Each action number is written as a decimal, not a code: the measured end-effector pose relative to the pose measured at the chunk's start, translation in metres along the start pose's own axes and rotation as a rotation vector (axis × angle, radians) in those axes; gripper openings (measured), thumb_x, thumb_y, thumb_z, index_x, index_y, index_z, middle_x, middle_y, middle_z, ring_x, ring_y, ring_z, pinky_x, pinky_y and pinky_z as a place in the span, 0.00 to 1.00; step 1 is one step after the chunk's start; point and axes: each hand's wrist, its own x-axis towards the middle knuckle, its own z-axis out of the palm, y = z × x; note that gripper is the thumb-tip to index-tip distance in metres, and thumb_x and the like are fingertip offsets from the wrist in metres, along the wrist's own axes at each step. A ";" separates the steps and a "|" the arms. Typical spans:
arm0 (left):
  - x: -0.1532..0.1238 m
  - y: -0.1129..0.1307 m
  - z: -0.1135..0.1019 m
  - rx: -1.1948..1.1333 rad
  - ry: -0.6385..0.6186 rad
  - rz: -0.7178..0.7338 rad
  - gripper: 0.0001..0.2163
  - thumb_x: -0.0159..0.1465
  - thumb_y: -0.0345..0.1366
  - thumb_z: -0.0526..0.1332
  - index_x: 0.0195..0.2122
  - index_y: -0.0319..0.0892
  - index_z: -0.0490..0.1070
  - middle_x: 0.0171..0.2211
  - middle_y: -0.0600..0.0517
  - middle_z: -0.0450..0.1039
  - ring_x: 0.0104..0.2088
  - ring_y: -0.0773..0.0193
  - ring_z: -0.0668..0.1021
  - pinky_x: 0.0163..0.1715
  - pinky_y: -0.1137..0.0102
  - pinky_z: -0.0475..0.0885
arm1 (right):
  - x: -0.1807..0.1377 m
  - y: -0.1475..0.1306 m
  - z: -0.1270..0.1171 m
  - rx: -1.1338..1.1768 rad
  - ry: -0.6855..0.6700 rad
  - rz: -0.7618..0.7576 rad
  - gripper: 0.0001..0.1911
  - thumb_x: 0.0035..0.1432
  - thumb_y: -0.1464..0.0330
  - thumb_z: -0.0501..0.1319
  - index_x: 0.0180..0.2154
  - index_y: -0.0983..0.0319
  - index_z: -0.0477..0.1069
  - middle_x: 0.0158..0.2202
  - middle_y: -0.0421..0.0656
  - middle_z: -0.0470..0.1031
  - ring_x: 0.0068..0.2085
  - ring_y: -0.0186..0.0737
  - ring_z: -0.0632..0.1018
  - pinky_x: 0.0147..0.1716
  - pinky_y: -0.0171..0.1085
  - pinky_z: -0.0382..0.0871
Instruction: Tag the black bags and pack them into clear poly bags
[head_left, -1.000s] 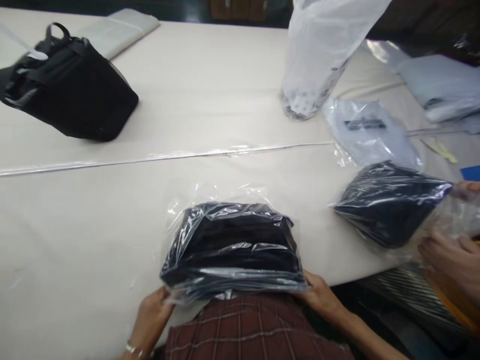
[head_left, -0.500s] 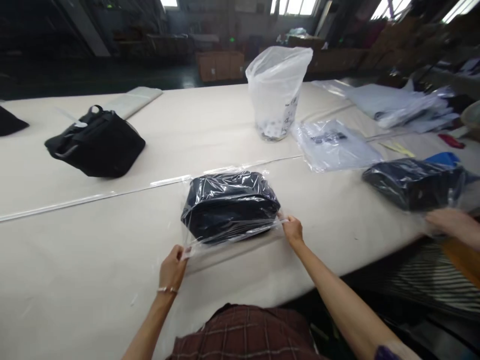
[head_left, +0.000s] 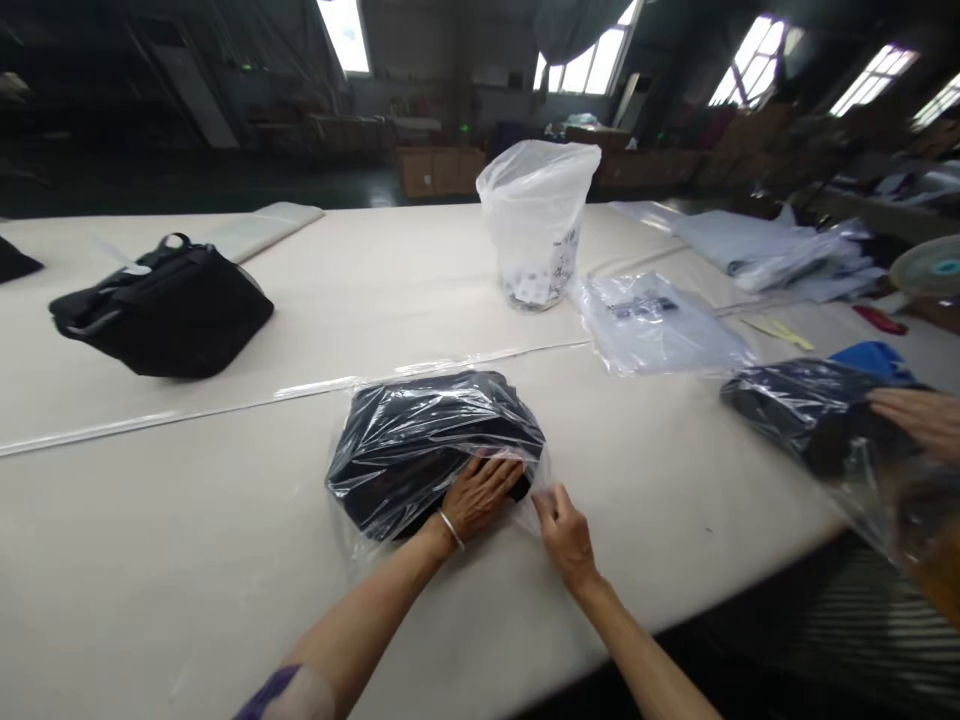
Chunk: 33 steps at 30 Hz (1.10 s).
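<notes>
— Well, how does the person get that flap down cleanly?

— The left hand (head_left: 480, 495) lies flat, fingers spread, pressing the bagged black bag (head_left: 431, 445) onto the near middle of the table (head_left: 150, 560); it grips nothing. It probably should squeeze the air out toward the open end.

— And the other one?

— The right hand (head_left: 564, 530) pinches the clear plastic flap (head_left: 536, 490) just beside it. Pulling that taut before folding likely avoids wrinkles. Farther right, a co-worker's hand (head_left: 919, 420) rests on another bagged bundle (head_left: 802, 410).
</notes>
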 end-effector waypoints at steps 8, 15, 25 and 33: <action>0.004 -0.022 0.022 -0.026 -0.035 0.177 0.21 0.72 0.32 0.48 0.66 0.47 0.56 0.67 0.53 0.58 0.68 0.62 0.57 0.69 0.56 0.48 | 0.019 0.049 -0.021 0.035 -0.022 0.122 0.24 0.63 0.47 0.51 0.36 0.60 0.69 0.28 0.45 0.78 0.28 0.44 0.78 0.27 0.37 0.72; -0.088 0.001 -0.023 -0.093 -0.008 -0.144 0.15 0.69 0.28 0.52 0.53 0.46 0.70 0.52 0.48 0.76 0.56 0.61 0.73 0.59 0.61 0.66 | 0.015 -0.016 -0.054 -0.072 0.090 -0.651 0.24 0.60 0.68 0.64 0.57 0.61 0.66 0.52 0.54 0.74 0.55 0.57 0.73 0.54 0.56 0.68; -0.110 -0.014 0.005 0.048 0.049 -0.878 0.09 0.69 0.32 0.52 0.46 0.39 0.68 0.41 0.44 0.74 0.40 0.58 0.78 0.39 0.65 0.76 | 0.075 -0.093 0.103 -0.277 -0.466 -1.200 0.26 0.63 0.79 0.52 0.60 0.61 0.65 0.65 0.47 0.64 0.67 0.50 0.59 0.64 0.54 0.58; -0.120 -0.029 -0.008 -0.004 -0.056 -0.810 0.12 0.67 0.23 0.48 0.33 0.43 0.68 0.30 0.52 0.70 0.30 0.62 0.73 0.29 0.71 0.70 | 0.173 -0.071 0.096 -0.589 -0.397 -1.226 0.32 0.63 0.81 0.51 0.65 0.56 0.58 0.68 0.44 0.59 0.69 0.53 0.53 0.66 0.62 0.47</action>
